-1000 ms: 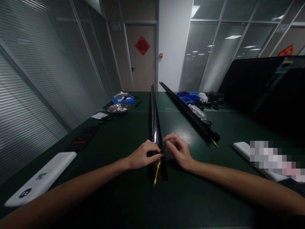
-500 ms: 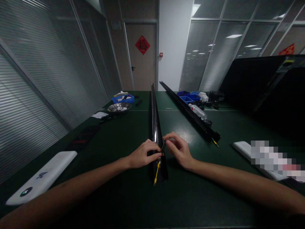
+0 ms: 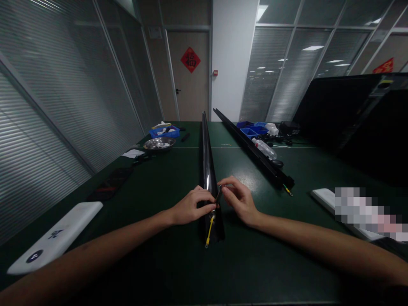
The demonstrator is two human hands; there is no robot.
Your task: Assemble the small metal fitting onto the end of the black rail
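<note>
A long black metal profile [image 3: 207, 159] runs away from me over the green table. Its near end lies under my left hand [image 3: 194, 206], whose thumb and fingers are closed together at the profile; what they pinch is too small to make out. My right hand [image 3: 240, 199], at the profile's right side, pinches a thin, shiny metal tool [image 3: 219, 194] between thumb and forefinger. The tool slants down to my left fingertips. Just below them, a short yellow wire [image 3: 209, 231] with a ring terminal hangs from a small metal fastener [image 3: 212, 214] on the profile.
A second black profile [image 3: 255, 151] lies to the right, a yellow-green wire at its near end. Beyond it are a plastic bottle [image 3: 265, 148] and blue bins [image 3: 248, 132]. At left: a metal bowl [image 3: 149, 146], a blue tray [image 3: 172, 134] and a white case [image 3: 63, 231]. Large dark panels [image 3: 338, 110] stand right.
</note>
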